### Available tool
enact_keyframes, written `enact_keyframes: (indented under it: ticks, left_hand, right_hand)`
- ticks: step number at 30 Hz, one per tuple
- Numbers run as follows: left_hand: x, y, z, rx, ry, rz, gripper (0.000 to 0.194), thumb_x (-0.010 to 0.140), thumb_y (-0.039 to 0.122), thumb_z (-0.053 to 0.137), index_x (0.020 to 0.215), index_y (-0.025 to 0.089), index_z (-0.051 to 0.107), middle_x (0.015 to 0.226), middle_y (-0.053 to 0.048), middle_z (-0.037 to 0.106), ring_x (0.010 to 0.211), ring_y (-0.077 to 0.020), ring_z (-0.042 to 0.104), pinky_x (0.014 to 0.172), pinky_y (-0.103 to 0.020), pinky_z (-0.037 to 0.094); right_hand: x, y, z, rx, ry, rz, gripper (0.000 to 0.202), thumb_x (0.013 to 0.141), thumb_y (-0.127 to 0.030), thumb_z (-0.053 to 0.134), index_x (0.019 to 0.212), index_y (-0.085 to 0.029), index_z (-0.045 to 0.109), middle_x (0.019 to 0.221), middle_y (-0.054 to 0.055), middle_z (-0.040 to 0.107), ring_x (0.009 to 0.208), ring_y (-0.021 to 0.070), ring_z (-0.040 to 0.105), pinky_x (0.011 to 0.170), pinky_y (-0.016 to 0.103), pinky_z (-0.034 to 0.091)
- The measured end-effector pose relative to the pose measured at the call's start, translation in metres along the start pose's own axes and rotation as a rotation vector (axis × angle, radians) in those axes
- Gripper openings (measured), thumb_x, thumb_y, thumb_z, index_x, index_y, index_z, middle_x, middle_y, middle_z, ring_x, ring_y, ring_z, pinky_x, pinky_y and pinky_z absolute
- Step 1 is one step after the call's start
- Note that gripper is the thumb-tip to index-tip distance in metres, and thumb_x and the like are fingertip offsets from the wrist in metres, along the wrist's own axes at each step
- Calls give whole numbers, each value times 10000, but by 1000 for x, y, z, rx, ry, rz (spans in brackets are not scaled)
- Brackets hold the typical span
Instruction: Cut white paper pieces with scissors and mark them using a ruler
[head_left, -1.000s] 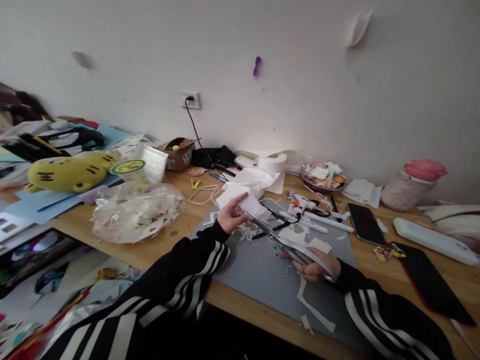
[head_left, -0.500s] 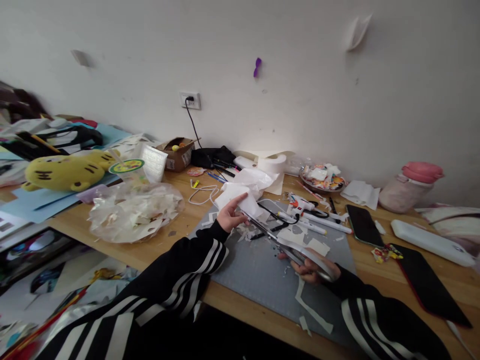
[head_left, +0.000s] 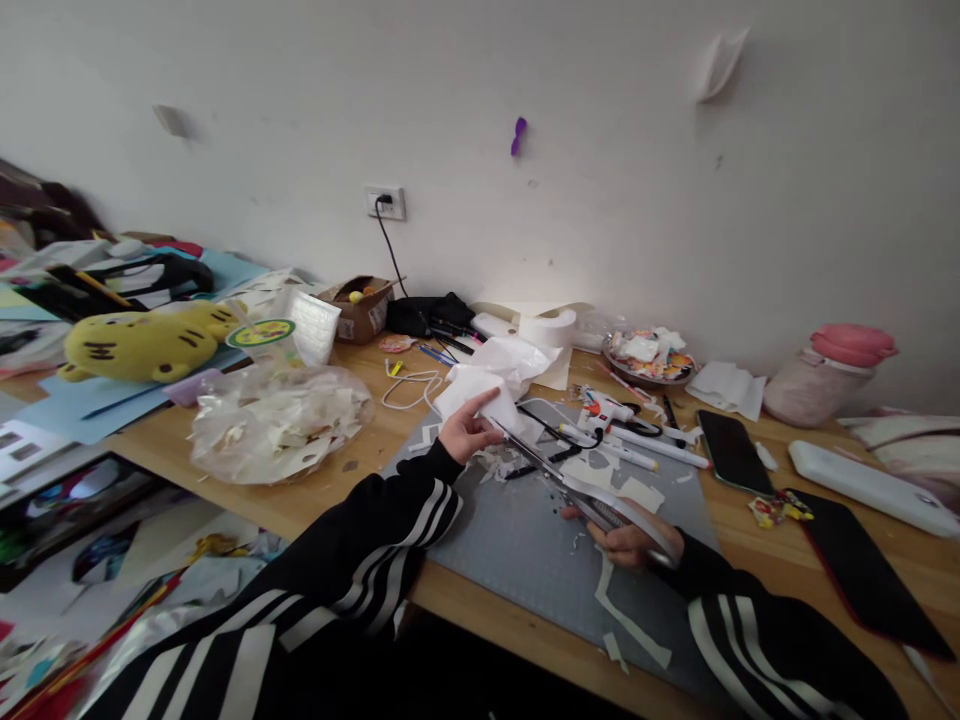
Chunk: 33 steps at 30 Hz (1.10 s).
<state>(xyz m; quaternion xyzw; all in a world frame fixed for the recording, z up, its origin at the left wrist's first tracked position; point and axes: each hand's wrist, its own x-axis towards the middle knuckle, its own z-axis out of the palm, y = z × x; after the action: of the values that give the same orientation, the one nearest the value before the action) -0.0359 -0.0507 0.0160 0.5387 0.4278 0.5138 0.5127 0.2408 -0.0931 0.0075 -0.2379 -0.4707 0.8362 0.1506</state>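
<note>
My left hand (head_left: 469, 428) pinches a piece of white paper (head_left: 497, 408) above the far part of a grey cutting mat (head_left: 502, 560). In my right hand (head_left: 626, 538) are scissors (head_left: 581, 485) with pale handles, their blades pointing up and left to the paper at my left fingertips. Whether the blades are apart is hard to make out. White paper scraps (head_left: 626, 620) lie on the mat below my right hand. Just beyond the hands are a black pen (head_left: 532, 466) and a white glue gun (head_left: 604, 410) with orange parts.
At left sit a clear plastic bag (head_left: 277, 425) of scraps and a yellow plush toy (head_left: 142, 345). Behind are a cardboard box (head_left: 360, 312), a tape roll (head_left: 547, 328) and a bowl of wrappers (head_left: 649, 372). Rightward lie a phone (head_left: 733, 452), a white case (head_left: 870, 487) and a pink-lidded bottle (head_left: 829, 378).
The whole view has shifted slightly, so things appear a little further right. My left fingers have drawn in somewhat at the paper. The scissors stay in nearly the same place.
</note>
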Motion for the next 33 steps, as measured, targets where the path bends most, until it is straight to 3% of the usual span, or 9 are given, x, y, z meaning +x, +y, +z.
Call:
enact_keyframes:
  ticks: [4,7,10,15,25,33]
  left_hand:
    - [2,-4,-2,42,53,61,976,472,428,824,1315,99,460,590,6,551,453,-74,356,450,-239,312]
    - [3,-7,-4,69,77,122,850,499,376,813,1260,132,524,971,-82,628,538,-71,396,501,-242,370]
    - [4,-9,-6,97,88,172,759,516,334,808,1209,138,568,1232,-126,546,714,-129,495,623,-260,430]
    - [7,-12,-8,102,73,187,759,530,324,806,1220,122,560,1285,-149,519,974,-238,518,735,-287,448]
    - [7,-12,-7,25,27,192,771,532,346,810,1236,158,559,1337,-134,492,956,-224,547,726,-285,467]
    - [9,-21,-4,61,-54,224,813,537,465,796,1262,210,533,1375,-123,457,1077,-286,540,780,-345,491]
  right_hand:
    - [0,-2,2,-31,28,17,519,554,-329,774,1033,-169,656,523,-112,410,284,-24,245,269,109,209]
    - [0,-2,0,-47,35,31,548,555,-320,766,1064,-162,638,526,-113,413,284,-20,251,266,112,216]
    - [0,-1,-2,-67,38,36,567,552,-315,760,1081,-161,628,522,-114,419,284,-14,258,264,117,233]
    - [1,0,-5,-91,51,42,536,544,-326,766,1048,-183,651,521,-108,429,284,-11,281,264,115,256]
    - [0,-2,-5,-100,37,29,533,559,-328,758,1057,-167,654,502,-105,420,288,-5,281,270,115,237]
    - [3,-2,-6,-28,-85,19,755,473,-574,775,1086,-153,641,533,-99,398,299,-19,215,274,126,156]
